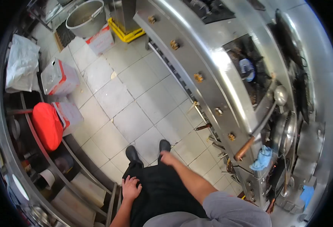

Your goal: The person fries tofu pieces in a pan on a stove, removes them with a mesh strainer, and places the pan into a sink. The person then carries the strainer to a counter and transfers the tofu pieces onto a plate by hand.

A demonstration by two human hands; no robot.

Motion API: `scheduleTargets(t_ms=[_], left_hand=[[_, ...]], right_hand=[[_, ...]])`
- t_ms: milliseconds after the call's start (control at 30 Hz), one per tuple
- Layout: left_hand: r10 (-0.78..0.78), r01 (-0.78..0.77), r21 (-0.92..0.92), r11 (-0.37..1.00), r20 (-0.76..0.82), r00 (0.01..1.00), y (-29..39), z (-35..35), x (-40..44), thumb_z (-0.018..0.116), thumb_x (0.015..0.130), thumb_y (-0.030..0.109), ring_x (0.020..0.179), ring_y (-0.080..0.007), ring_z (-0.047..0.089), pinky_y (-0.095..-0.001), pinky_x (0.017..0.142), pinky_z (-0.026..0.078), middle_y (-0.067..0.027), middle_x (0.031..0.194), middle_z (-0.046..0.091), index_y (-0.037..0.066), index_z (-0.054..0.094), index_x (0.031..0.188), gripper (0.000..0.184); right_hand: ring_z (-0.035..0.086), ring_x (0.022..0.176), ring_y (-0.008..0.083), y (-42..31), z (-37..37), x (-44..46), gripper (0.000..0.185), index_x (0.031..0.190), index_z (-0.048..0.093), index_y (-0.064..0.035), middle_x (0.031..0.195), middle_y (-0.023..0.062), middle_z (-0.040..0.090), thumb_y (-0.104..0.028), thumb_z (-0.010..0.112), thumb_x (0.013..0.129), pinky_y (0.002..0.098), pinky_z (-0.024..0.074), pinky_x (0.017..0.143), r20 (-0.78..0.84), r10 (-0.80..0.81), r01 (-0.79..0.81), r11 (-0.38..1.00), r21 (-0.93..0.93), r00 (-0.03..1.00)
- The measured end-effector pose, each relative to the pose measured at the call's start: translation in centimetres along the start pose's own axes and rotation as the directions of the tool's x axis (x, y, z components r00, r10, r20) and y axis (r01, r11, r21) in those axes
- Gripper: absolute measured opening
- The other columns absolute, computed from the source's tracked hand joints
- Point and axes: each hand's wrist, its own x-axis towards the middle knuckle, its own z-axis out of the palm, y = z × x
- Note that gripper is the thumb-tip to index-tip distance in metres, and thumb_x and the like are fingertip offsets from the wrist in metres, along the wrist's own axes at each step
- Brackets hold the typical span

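My left hand (131, 188) rests against the black apron or trousers (162, 185), its fingers spread and holding nothing. In front of my lap hangs my right hand (169, 158), just above my right shoe. Its fingers point away and are blurred, so I cannot tell whether they are curled. Nothing visible sticks out of it. To the right of that hand stands a steel cooking range (208, 56) with brass-coloured knobs. A pan or tool with a wooden handle (245, 148) juts over the range's front edge, beside a crumpled blue cloth (263, 158).
A lit burner (247, 70) glows blue on the range. A ladle (280, 95) and pans lie behind it. Boxed tins (60, 77) and a red bag (48, 126) line the left shelving. Ahead are a large pot (85, 19) and a yellow-rimmed stand (126, 36) on the tiled floor.
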Motion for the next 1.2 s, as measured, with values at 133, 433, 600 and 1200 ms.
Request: scheduleTargets(t_ms=[133,433,600,1200], left_hand=[[0.092,-0.098,0.084,0.992,0.076,0.993,-1.0,0.9,-0.8,0.058,0.075,0.032,0.123,-0.0297,0.037,-0.0546,0.101,0.025,-0.006,0.117,0.054,0.014,0.062,0.101,0.032],[0.297,-0.135,-0.303,0.943,0.591,0.75,-4.9,-2.5,-0.2,0.051,0.084,0.029,0.103,-0.025,0.057,-0.0322,0.089,0.042,-0.0094,0.107,0.062,0.012,0.062,0.108,0.031],[0.256,-0.024,-0.353,0.935,0.627,0.736,-4.3,-8.1,-0.3,0.052,0.084,0.021,0.098,-0.0207,0.058,-0.029,0.086,0.044,-0.0109,0.104,0.063,0.007,0.061,0.107,0.029],[-0.124,0.263,-0.436,0.861,0.32,0.939,-6.9,-17.5,-4.1,0.049,0.082,0.015,0.071,-0.0183,0.058,-0.0349,0.057,0.046,-0.0071,0.083,0.064,0.007,0.052,0.112,0.031]], right_hand=[[0.06,0.088,0.0336,-16.9,-3.0,-8.7,0.041,0.112,0.057,-0.0074,0.096,0.0173,0.062,-0.017,0.059,0.071,0.0408,0.047,0.078,0.431,-0.054,0.079,0.996,-0.039,0.901],[0.058,0.077,0.0138,-19.7,-13.4,-23.1,0.04,0.121,0.05,-0.008,0.087,0.0067,0.062,-0.016,0.056,0.083,0.026,0.0472,0.066,0.121,0.233,-0.248,0.656,0.713,0.965],[0.06,0.069,0.0199,-6.7,-17.6,-35.5,0.035,0.118,0.048,-0.0083,0.087,0.0091,0.062,-0.013,0.051,0.083,0.0354,0.0504,0.057,-0.127,0.749,-0.168,0.305,0.938,0.65],[0.059,0.062,0.0169,-11.3,-44.3,-49.6,0.043,0.107,0.047,-0.0031,0.092,0.0143,0.063,-0.041,0.051,0.088,0.0246,0.0457,0.046,-0.508,0.583,0.612,0.022,0.79,0.634]])
